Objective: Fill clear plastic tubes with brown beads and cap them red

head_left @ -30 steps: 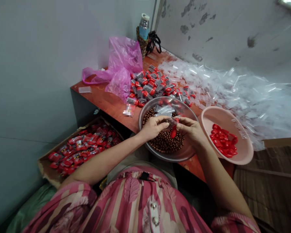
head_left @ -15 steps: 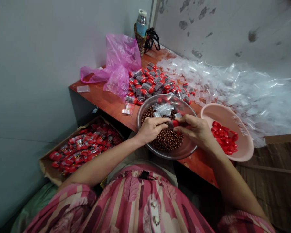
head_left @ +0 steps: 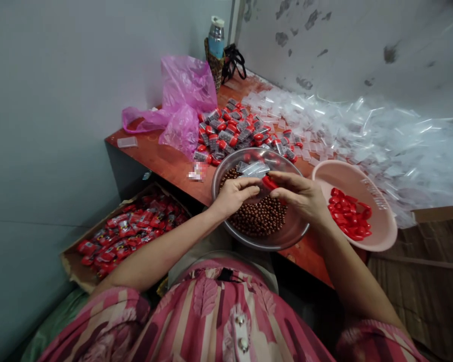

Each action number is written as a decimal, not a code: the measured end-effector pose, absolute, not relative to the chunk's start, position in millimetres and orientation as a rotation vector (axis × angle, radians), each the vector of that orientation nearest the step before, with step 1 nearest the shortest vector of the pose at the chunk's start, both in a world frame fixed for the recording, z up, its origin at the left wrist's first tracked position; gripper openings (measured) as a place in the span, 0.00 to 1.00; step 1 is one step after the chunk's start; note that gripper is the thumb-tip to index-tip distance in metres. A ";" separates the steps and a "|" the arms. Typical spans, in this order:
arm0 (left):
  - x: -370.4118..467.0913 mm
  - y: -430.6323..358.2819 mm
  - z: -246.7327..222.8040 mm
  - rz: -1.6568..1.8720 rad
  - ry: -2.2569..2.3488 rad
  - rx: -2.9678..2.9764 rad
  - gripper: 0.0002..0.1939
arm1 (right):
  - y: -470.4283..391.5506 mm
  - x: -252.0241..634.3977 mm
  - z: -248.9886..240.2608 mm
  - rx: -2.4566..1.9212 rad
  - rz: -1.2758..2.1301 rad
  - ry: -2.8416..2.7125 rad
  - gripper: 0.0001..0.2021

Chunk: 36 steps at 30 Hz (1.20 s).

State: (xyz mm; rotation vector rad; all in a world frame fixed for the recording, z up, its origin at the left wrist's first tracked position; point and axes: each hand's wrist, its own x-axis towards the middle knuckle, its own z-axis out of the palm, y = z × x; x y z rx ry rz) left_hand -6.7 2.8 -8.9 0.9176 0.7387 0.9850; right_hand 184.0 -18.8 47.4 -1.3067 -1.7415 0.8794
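Note:
Over a metal bowl (head_left: 292, 234) my left hand (head_left: 236, 196) pinches the clear body of a small container between thumb and fingers. My right hand (head_left: 300, 193) grips the red cap (head_left: 269, 183) at the container's other end. Brown beads (head_left: 260, 216) fill the lower part of the bowl, and several clear empty tubes (head_left: 254, 169) lie among them near its back. Right of the bowl, a pink basin (head_left: 381, 231) holds loose red caps (head_left: 349, 216).
Filled red-capped containers (head_left: 234, 128) are heaped behind the bowl, beside a pink plastic bag (head_left: 181, 110). Clear tubes (head_left: 392, 146) spread across the right back. A flask (head_left: 216, 37) stands behind. At lower left sits a cardboard box (head_left: 73, 271) of red packets (head_left: 128, 231).
The red cap and container have tilted and shifted slightly left between my hands. The fingers of my right hand are straighter over the cap.

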 end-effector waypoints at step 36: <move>-5.4 6.1 -16.0 1.224 0.839 1.328 0.23 | 10.4 146.2 23.4 -1.039 1.678 -0.821 0.17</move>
